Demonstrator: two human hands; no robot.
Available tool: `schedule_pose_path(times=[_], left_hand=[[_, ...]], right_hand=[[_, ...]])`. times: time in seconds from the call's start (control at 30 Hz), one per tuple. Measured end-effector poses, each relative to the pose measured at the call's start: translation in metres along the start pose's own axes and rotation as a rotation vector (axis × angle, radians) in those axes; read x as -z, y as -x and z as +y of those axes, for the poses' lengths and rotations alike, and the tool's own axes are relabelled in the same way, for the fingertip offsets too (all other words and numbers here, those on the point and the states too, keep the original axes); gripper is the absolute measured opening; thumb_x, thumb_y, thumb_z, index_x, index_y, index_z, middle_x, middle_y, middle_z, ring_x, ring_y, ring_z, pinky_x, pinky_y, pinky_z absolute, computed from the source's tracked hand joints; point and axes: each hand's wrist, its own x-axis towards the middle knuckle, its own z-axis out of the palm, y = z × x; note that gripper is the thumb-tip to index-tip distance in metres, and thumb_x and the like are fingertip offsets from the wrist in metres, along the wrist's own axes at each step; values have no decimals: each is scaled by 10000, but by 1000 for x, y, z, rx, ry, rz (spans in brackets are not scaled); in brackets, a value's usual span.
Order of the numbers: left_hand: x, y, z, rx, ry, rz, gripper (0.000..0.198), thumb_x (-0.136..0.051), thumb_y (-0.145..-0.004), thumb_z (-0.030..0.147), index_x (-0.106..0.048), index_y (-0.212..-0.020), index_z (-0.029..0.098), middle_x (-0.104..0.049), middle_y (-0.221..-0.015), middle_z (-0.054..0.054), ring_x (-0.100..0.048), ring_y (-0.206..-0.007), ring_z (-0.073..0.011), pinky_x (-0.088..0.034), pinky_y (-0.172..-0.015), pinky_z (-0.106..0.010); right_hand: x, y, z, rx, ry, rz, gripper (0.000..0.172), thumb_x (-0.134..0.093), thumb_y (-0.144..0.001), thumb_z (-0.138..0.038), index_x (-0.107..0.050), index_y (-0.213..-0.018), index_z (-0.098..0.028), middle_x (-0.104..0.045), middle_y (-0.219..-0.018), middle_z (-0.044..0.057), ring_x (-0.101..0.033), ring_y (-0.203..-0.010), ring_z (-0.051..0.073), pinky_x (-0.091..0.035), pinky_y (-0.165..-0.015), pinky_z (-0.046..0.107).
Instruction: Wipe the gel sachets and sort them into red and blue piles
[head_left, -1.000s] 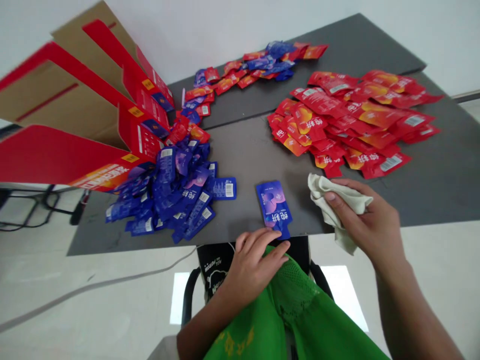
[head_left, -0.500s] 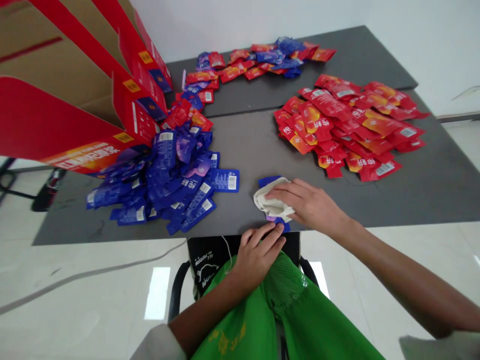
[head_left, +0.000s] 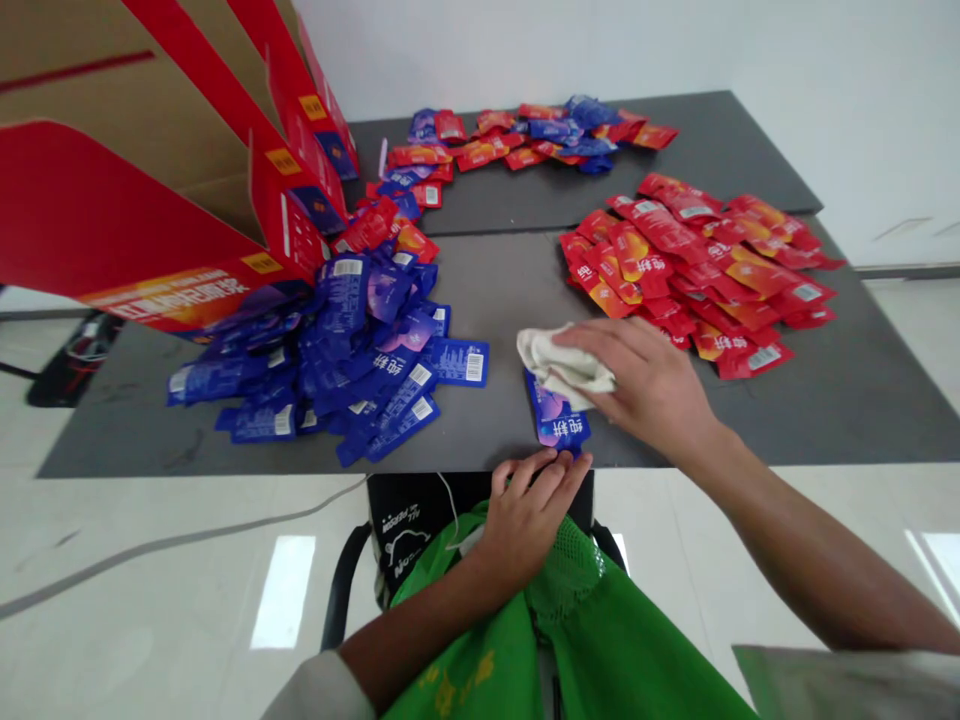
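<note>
Honestly the main risk here is the blue sachet (head_left: 556, 412) skating around on the bare grey tabletop (head_left: 487, 290). It's lying right by the near edge, and the cream cloth (head_left: 564, 366) is bunched over its far end under the right hand (head_left: 645, 385). My guess is that a hard drag with the cloth could pull the sachet out from the left hand (head_left: 529, 520), either sideways toward the blue sachet pile (head_left: 352, 350) just to the left or over the edge onto the green mesh garment (head_left: 570, 620) in the lap. Too much pressure could also crease the foil, or maybe even split a seam.

The sachet sits at a slant. Its long axis runs from the far-left end, tucked under the cloth, down to the near-right end at the table edge, so that end points roughly at the person.

Right-hand fingers are pressed together and stretched out flat over the cloth, with the thumb out of sight. Left-hand fingers are slightly spread and curled, with the tips right at the sachet's near end — can't tell whether they're actually pinching it or just touching. The red sachet pile (head_left: 690, 280) sits well off to the right, clear of all this.
</note>
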Motion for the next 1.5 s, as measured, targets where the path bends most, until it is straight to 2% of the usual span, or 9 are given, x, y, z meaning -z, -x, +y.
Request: schedule_pose_path(times=[0.1, 0.23, 0.33, 0.5, 0.63, 0.8, 0.9, 1.03, 1.5], left_hand=[[-4, 0, 1, -6, -34, 25, 376, -688, -1052, 278, -702, -1425, 320, -771, -1320, -21, -647, -1220, -225, -437, -1003, -414], [-6, 0, 2, -7, -65, 42, 371, -698, -1045, 284, -715, -1413, 332, -769, -1312, -18, -645, -1217, -220, -442, -1008, -399], [-3, -2, 2, 5, -74, 28, 484, -688, -1051, 292, -625, -1529, 338, -752, -1357, -18, -629, -1261, -214, -448, -1002, -386], [2, -7, 0, 3, -1, 51, 468, -683, -1038, 215, -649, -1496, 303, -769, -1297, -16, -641, -1206, -198, -448, -991, -392], [6, -15, 0, -1, -11, 47, 436, -702, -1026, 206, -671, -1453, 289, -765, -1270, -26, -640, -1171, -206, -447, -969, -405], [13, -28, 2, -25, -2, 45, 273, -710, -1036, 241, -730, -1308, 251, -756, -1162, -21, -631, -1127, -208, -440, -953, -404], [15, -31, 1, -29, 26, 59, 251, -715, -1037, 244, -732, -1287, 251, -747, -1145, -15, -626, -1141, -203, -438, -971, -391], [15, -28, 1, -8, 66, 76, 217, -710, -1043, 243, -738, -1257, 260, -755, -1132, 0, -634, -1139, -194, -430, -941, -385], [7, -26, 0, 30, 50, 94, 257, -764, -1011, 241, -759, -1260, 303, -781, -1123, 18, -653, -1113, -178, -411, -888, -398]], right_hand=[[4, 33, -23, 81, -27, -208, 389, -607, -1054, -232, -599, -1443, -228, -713, -1366, 92, -675, -1121, 271, -585, -907, 392], [-16, 46, -19, 31, -64, -264, 360, -664, -1034, -256, -635, -1391, -224, -716, -1355, 84, -667, -1128, 272, -589, -912, 385], [-33, 27, 3, 3, -22, -243, 412, -699, -1020, -328, -632, -1411, -214, -714, -1359, 107, -656, -1153, 300, -582, -930, 415], [-49, -21, 37, -97, 89, -205, 367, -634, -1048, -376, -677, -1364, -196, -736, -1303, 129, -668, -1125, 312, -561, -971, 438], [-33, -31, 38, -171, 109, -61, 396, -609, -1052, -388, -672, -1394, -200, -726, -1322, 145, -663, -1183, 338, -547, -1022, 479], [7, 11, 3, -287, 56, 206, 386, -639, -1053, -412, -656, -1413, -274, -737, -1316, 104, -687, -1187, 331, -546, -1050, 505], [13, 43, -17, -263, 11, 96, 368, -660, -1045, -367, -648, -1404, -289, -747, -1288, 83, -703, -1144, 309, -573, -1001, 474], [-5, 62, -29, -167, -19, -146, 423, -677, -1029, -297, -605, -1443, -258, -724, -1353, 92, -693, -1150, 297, -598, -954, 443], [-44, -18, 34, -222, 142, -190, 381, -635, -1054, -423, -696, -1358, -202, -759, -1228, 123, -695, -1118, 333, -574, -937, 445]])
